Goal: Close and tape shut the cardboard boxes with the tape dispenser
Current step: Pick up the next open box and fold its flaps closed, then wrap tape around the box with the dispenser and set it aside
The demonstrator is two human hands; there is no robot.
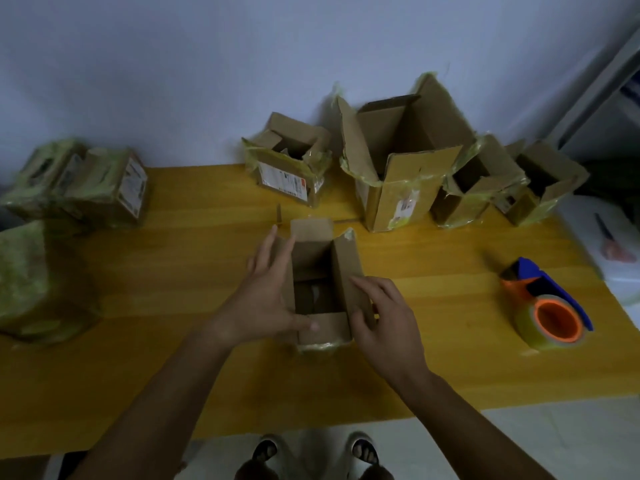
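Observation:
A small open cardboard box [320, 271] stands at the middle of the yellow table [173, 271], its flaps up. My left hand [266, 289] lies against its left flap with fingers straight, the thumb on the near flap. Against the right flap rests my right hand [384, 317], its fingers relaxed. The tape dispenser [547, 306], blue and orange with a clear roll, lies on the table to the right, apart from both hands.
Several open boxes stand along the back wall: a small one [287, 161], a tall one [401, 168], two more [481, 185] at the right. Taped boxes [86, 181] sit at the left. Scissors [613, 244] lie on a white surface far right.

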